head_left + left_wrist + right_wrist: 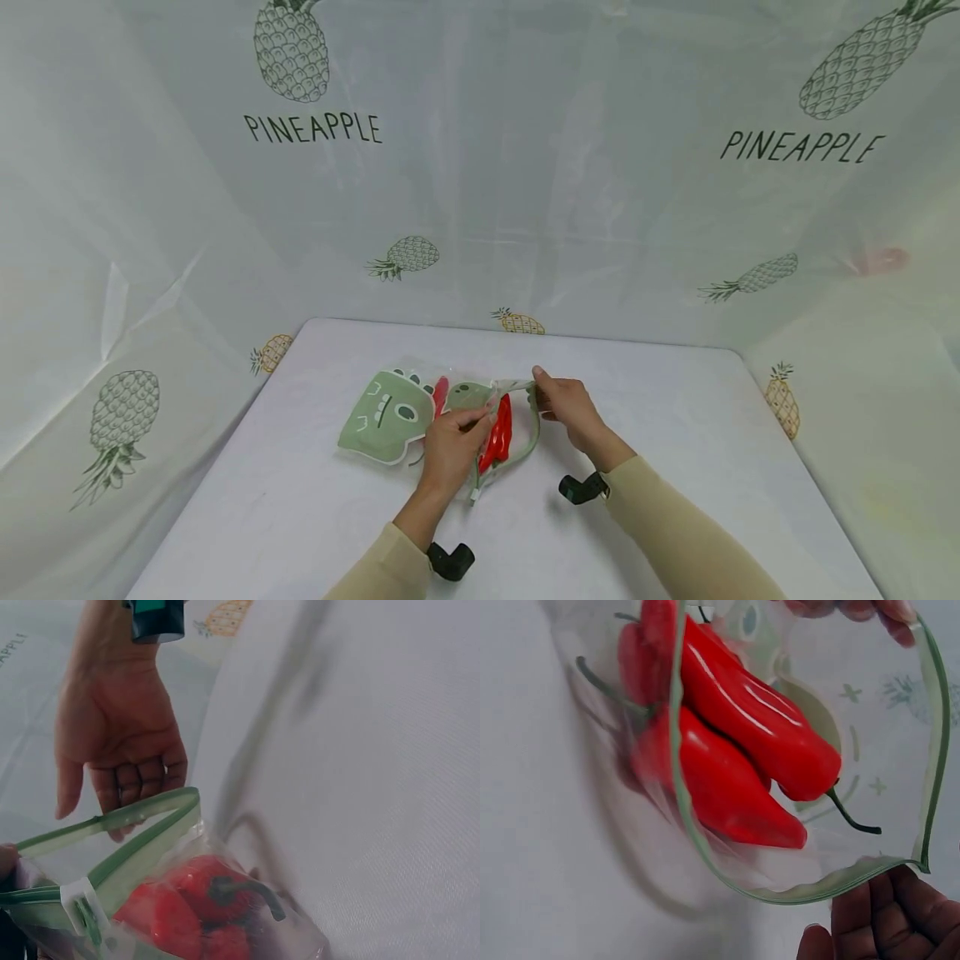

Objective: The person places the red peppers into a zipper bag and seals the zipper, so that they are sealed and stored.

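A clear zip bag [525, 446] with a green zip rim lies on the table, its mouth spread open. Several red peppers [742, 735] with green stems are inside. My left hand [450, 450] pinches the rim; its fingers [840, 607] show at the top in the right wrist view. At the bag's far right corner is my right hand [573, 408]. Its fingers [127, 784] touch the rim from outside, thumb held apart. A white zip slider [84, 904] sits on the rim. Toward the bag's left end shows a green dinosaur face [386, 417]; I cannot tell whether it is printed on the bag.
The white table [637, 383] extends around the bag. A pale curtain [487, 183] with pineapple drawings hangs behind it and at the sides. Black camera mounts sit at the left wrist [452, 562] and right wrist [582, 488].
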A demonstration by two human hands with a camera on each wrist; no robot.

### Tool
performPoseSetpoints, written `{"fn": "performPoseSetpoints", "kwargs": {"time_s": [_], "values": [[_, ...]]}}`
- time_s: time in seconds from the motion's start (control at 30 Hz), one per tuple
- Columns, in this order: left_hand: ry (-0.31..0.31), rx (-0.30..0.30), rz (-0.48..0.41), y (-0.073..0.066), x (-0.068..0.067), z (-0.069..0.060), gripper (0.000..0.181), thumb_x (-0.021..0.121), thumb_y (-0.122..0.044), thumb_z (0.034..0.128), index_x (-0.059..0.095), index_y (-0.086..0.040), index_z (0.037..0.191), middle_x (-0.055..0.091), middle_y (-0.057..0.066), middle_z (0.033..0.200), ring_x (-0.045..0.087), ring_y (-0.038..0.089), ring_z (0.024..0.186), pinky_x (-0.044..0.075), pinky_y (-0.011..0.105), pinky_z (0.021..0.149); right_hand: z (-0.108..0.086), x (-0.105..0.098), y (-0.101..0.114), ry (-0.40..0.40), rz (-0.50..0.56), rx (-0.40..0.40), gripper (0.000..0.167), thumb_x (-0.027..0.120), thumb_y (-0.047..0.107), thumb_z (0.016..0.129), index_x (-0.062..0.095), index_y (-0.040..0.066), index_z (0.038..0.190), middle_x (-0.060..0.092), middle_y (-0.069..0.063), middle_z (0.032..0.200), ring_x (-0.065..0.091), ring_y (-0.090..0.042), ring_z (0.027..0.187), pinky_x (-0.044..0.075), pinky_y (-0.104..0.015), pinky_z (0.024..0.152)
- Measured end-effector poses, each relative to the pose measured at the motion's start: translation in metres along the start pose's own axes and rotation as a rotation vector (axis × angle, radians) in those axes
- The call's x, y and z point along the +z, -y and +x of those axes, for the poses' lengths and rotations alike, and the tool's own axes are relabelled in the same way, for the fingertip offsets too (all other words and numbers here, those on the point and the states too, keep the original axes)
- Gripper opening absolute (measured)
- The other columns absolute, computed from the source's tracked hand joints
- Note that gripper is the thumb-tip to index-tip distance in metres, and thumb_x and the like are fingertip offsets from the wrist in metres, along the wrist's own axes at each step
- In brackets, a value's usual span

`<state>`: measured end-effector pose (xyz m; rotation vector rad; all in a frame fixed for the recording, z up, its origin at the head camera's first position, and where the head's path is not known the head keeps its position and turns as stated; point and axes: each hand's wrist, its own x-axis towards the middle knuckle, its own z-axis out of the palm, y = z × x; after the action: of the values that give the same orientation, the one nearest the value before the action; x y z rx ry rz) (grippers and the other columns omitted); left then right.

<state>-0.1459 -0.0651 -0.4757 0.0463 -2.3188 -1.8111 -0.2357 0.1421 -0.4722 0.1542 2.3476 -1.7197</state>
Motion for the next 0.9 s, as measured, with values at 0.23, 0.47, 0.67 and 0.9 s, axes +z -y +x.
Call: {"fn": "performPoseSetpoints", "kwargs": {"time_s": [0.23, 0.47, 0.67, 0.9], "values": [[0.01, -0.006, 0.009, 0.0, -0.001, -0.002, 0.019, 0.075, -0.018, 0.0979, 0.083, -0.015, 0.115, 0.077, 0.0, 0.088, 0.062, 0.013, 0.078, 0.056, 0.019, 0.066, 0.006, -0.009, 0.007, 0.073, -0.046, 0.068, 0.057, 0.066, 0.053, 0.1, 0.077, -0.001, 0.11, 0.075, -0.006, 0.098, 0.069, -0.021, 0.092, 0.057, -0.036, 0.085], [0.037, 0.04, 0.08, 0.002, -0.003, -0.006, 0.019, 0.076, -0.021, 0.0979, 0.084, -0.017, 0.114, 0.079, 0.0, 0.102, 0.066, 0.013, 0.09, 0.058, 0.019, 0.074, 0.01, -0.014, 0.009, 0.142, 0.003, 0.123, 0.033, 0.07, 0.033, 0.101, 0.077, 0.001, 0.097, 0.073, -0.003, 0.079, 0.071, -0.021, 0.081, 0.055, -0.032, 0.075], [0.082, 0.1, 0.183, 0.007, -0.006, -0.011, 0.016, 0.077, -0.022, 0.0972, 0.085, -0.02, 0.111, 0.079, -0.004, 0.104, 0.07, 0.015, 0.099, 0.06, 0.022, 0.082, 0.013, -0.018, 0.007, 0.188, 0.109, 0.192, 0.027, 0.069, 0.026, 0.101, 0.072, 0.0, 0.095, 0.074, -0.006, 0.078, 0.072, -0.015, 0.07, 0.064, -0.032, 0.071], [0.127, 0.148, 0.261, 0.01, -0.009, -0.015, 0.016, 0.078, -0.022, 0.0962, 0.085, -0.022, 0.11, 0.078, -0.006, 0.103, 0.071, 0.015, 0.099, 0.061, 0.026, 0.084, 0.013, -0.02, 0.005, 0.231, 0.171, 0.212, 0.027, 0.069, 0.024, 0.101, 0.071, -0.002, 0.099, 0.075, -0.007, 0.078, 0.075, -0.016, 0.07, 0.065, -0.035, 0.073]]}}
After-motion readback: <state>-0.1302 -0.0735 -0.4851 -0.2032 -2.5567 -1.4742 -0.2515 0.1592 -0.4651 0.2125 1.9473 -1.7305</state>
